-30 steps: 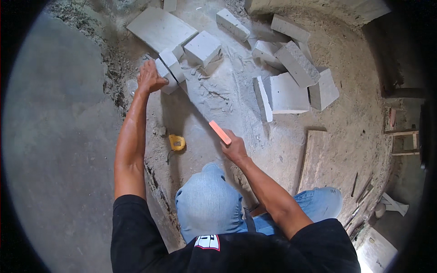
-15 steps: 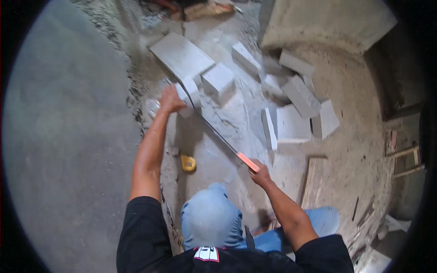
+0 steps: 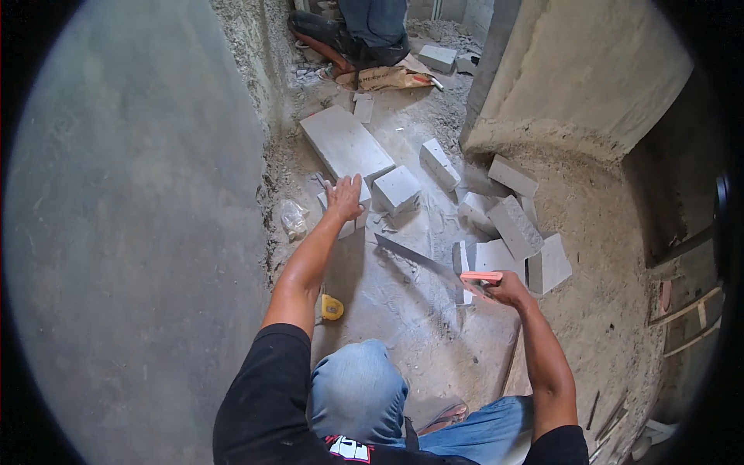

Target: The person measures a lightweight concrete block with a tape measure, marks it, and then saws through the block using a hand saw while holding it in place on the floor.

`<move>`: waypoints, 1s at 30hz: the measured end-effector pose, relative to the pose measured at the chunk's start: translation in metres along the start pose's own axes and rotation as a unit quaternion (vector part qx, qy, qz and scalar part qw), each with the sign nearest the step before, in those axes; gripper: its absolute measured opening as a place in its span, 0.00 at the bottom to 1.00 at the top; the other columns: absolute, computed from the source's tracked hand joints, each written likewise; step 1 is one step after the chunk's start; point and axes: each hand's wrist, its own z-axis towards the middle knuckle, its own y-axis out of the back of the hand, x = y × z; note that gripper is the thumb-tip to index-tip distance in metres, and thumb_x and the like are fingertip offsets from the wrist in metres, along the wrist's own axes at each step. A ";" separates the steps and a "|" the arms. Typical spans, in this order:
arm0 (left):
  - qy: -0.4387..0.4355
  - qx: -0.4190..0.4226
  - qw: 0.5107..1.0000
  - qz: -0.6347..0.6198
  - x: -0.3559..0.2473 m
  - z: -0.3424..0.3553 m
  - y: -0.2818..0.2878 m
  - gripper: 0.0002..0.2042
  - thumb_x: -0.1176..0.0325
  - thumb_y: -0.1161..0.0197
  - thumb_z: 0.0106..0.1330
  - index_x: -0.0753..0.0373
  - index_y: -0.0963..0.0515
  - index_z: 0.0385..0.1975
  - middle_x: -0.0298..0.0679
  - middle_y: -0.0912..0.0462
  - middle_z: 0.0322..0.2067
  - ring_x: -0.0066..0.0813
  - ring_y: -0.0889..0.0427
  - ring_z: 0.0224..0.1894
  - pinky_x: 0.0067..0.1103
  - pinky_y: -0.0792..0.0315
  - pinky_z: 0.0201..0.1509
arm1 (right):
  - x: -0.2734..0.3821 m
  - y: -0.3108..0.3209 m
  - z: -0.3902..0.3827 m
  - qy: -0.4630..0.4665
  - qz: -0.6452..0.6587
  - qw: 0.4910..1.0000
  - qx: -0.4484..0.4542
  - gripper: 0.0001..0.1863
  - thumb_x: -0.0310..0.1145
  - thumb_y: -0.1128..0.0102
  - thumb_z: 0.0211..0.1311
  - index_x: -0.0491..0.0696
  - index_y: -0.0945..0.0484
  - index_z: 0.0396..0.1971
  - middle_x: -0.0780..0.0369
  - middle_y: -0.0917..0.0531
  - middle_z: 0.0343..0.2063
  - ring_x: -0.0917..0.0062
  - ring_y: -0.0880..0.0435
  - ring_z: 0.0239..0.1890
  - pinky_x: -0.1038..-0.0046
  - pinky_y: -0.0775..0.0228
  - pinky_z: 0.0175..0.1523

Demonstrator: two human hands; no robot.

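Note:
My right hand (image 3: 508,288) is closed around the orange handle of a handsaw (image 3: 418,257). The saw's dark blade points left, its tip apart from the small pale block (image 3: 358,220) under my left hand. Across the top of that block lies my left hand (image 3: 346,198), fingers stretched and spread, hiding much of it. A dark narrow line runs down the block's near face. Just beyond it are a large flat block (image 3: 346,142) and a cube-like block (image 3: 397,190). A yellow tape measure (image 3: 332,308) lies on the floor near my left forearm.
Several pale blocks (image 3: 515,225) are piled to the right, with a wedge-shaped piece (image 3: 440,164) beside them. A clear plastic bag (image 3: 293,218) lies by the left wall. Another person (image 3: 372,31) sits at the far end near a brown paper sack (image 3: 387,78). A concrete wall (image 3: 573,77) stands far right.
The saw blade has come away from the small block and swung right with my right hand. My left hand's fingers have spread over the block. The view has tilted up, showing the other person.

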 end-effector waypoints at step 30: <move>0.029 -0.162 0.749 -0.642 -0.168 -0.091 0.126 0.42 0.49 0.26 0.50 0.73 0.34 0.58 0.47 0.21 0.45 0.33 0.21 0.46 0.25 0.26 0.51 | 0.117 -0.005 -0.008 0.137 0.159 0.968 -0.140 0.32 0.34 0.37 0.61 0.42 0.37 0.63 0.54 0.24 0.51 0.71 0.25 0.53 0.70 0.35 0.59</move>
